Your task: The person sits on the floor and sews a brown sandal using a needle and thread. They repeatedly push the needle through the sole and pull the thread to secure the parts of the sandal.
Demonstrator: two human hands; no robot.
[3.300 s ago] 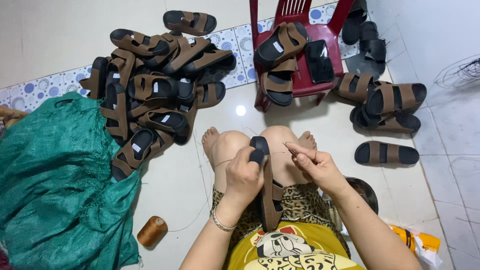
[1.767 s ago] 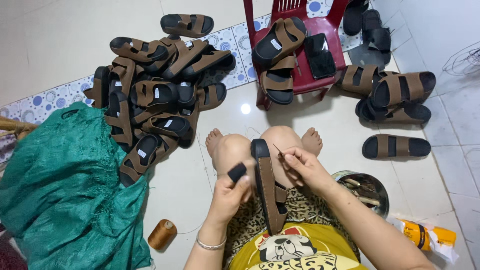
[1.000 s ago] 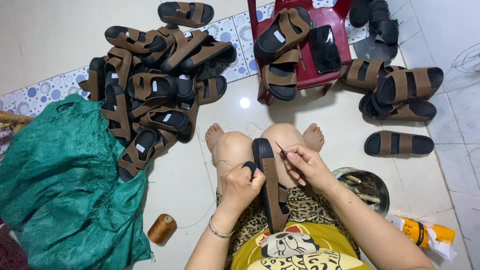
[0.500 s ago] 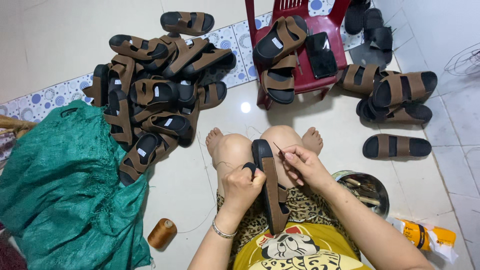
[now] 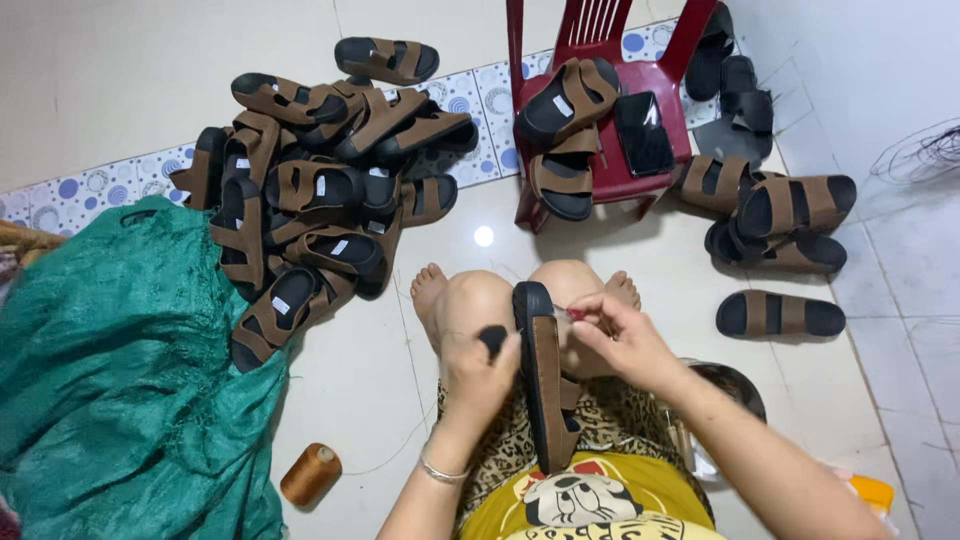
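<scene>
Sandal (image 5: 545, 385) — brown-strapped with a black sole — stands on edge between the person's bare knees, its toe toward twelve o'clock and its heel down against the leopard-print lap. The left hand (image 5: 480, 370) is closed around the sandal's left side, a small black piece showing above its fingers; the right hand (image 5: 620, 335) sits at three o'clock of the sandal, its fingertips pinched together at the strap near the toe, though what they pinch is too small to tell. The two hands lie close together, one on each flank of the sole. At ten o'clock from the hands a heap of matching sandals (image 5: 320, 190) lies on the pale tiled floor (image 5: 350, 400), and at nine o'clock a green woven sack (image 5: 120, 380) spreads wide. A spool of brown thread (image 5: 310, 475) lies on the floor at seven o'clock, just beside the sack's edge. At twelve o'clock a red plastic chair (image 5: 620, 175) carries two sandals and a dark phone (image 5: 643, 132). More sandals are stacked at two o'clock by the wall (image 5: 780, 215), and a single one (image 5: 780, 315) lies flat at three o'clock — well apart from the hands. A round bowl (image 5: 735, 385) peeks out under the right forearm.
</scene>
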